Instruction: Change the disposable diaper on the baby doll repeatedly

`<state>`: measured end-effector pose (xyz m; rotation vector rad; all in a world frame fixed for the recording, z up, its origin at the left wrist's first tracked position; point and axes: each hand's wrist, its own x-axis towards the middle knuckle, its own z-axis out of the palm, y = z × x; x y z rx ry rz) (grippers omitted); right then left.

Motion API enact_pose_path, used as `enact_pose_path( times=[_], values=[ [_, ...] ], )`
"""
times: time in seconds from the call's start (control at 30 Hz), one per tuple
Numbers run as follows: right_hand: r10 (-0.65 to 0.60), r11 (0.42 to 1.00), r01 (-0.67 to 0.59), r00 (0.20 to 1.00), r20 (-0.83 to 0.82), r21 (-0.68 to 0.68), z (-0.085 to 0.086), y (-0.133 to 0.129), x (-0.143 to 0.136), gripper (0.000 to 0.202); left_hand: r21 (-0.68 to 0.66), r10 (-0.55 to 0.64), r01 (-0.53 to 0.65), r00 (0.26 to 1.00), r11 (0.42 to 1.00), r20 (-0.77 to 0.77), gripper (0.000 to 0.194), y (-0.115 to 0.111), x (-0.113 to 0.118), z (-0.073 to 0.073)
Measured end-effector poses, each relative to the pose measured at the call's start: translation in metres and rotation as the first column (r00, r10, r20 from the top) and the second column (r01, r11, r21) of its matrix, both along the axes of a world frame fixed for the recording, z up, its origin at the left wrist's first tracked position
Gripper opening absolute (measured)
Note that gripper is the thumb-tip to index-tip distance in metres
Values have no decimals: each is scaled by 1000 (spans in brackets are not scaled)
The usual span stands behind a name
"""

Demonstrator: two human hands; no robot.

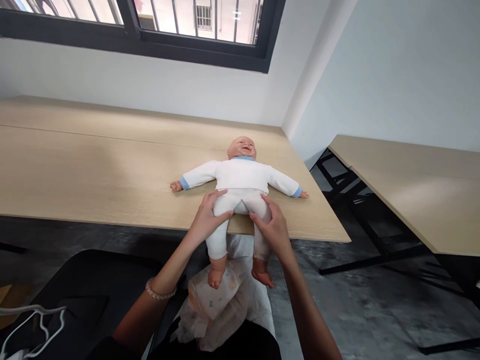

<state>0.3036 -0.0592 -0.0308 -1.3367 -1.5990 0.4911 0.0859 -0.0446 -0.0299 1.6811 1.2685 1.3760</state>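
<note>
A long wooden table (112,175) runs across the scene from the left and ends just right of the middle, with a second table (412,195) apart from it on the right. Near left, below the table, stands a black chair (112,267). The baby doll (243,175), in a white top and white trousers with blue at collar and cuffs, lies on its back at the right part of the table. Its long axis runs from near to far: the head is at the far end, the arms spread out left and right on the wood, and the lower legs hang over the near edge with bare feet. It lies straight ahead of the person and between the hands, so neither hand is clearly nearer. Below the feet, on the person's lap, is a patterned packet (212,302) in or among crumpled, see-through wrapping (228,325); what the packet contains cannot be told. White hangers (47,311) show at the near left corner, partly cut off. The left hand (204,215) is curved about the doll's upper leg on the left, the right hand (275,225) about the one on the right; both are partly open, thumbs on the inner side and fingers by the hips, and how firmly they press cannot be told. A beaded bracelet (159,291) circles the left wrist.
</note>
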Motion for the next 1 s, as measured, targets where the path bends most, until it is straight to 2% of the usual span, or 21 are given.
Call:
enact_pose_path(
  times=[0.13, 0.23, 0.33, 0.4, 0.43, 0.5, 0.53, 0.57, 0.6, 0.63, 0.67, 0.7, 0.77, 0.87, 1.0],
  values=[
    [-42, 999, 41, 999, -12, -17, -6, 5, -11, 67, -63, 69, -67, 997, 996, 36, 49, 1, 12, -5],
    [-78, 996, 76, 995, -54, -46, -5, 3, -19, 74, -105, 107, -103, 994, 989, 35, 54, -4, 22, -3],
    [-75, 995, 59, 978, -193, -86, -3, -10, -21, 75, -106, 130, -118, 985, 987, 117, 62, -21, 23, 0],
    [-157, 987, 138, 930, -333, -79, -8, -28, -15, 66, -68, 177, -166, 964, 984, 201, 57, -43, 15, -3],
    [-234, 972, 228, 889, -393, -61, -15, -40, -10, 61, -44, 220, -216, 949, 975, 227, 50, -57, 8, -8],
    [-409, 891, 454, 780, -473, -22, -36, -66, 3, 52, 20, 372, -386, 900, 922, 229, 30, -87, -11, -23],
    [-485, 842, 538, 727, -486, -35, -51, -79, 9, 49, 34, 422, -434, 889, 900, 175, 21, -103, -23, -35],
    [-543, 815, 574, 706, -456, -82, -68, -93, 15, 47, 21, 423, -426, 903, 905, 76, 15, -117, -34, -47],
    [-569, 814, 561, 723, -391, -148, -85, -106, 19, 45, -56, 323, -325, 946, 944, -33, 15, -130, -45, -60],
    [-553, 833, 508, 767, -325, -218, -101, -117, 21, 41, -177, 164, -181, 981, 968, -104, 17, -142, -54, -72],
    [-500, 860, 434, 822, -272, -268, -116, -128, 22, 37, -319, -22, -25, 990, 947, -142, 22, -151, -62, -83],
    [-419, 890, 347, 879, -229, -296, -128, -137, 20, 34, -421, -169, 91, 974, 902, -152, 32, -159, -67, -92],
    [-227, 944, 178, 962, -154, -279, -143, -150, 13, 30, -565, -383, 244, 913, 788, -139, 58, -168, -72, -101],
    [-18, 976, 19, 1000, 6, -216, -144, -158, -3, 24, -646, -513, 316, 847, 695, -138, 83, -171, -68, -99],
    [224, 960, -172, 944, 241, -220, -133, -158, -16, 21, -682, -570, 315, 801, 660, -181, 107, -168, -50, -97]
  ],
)
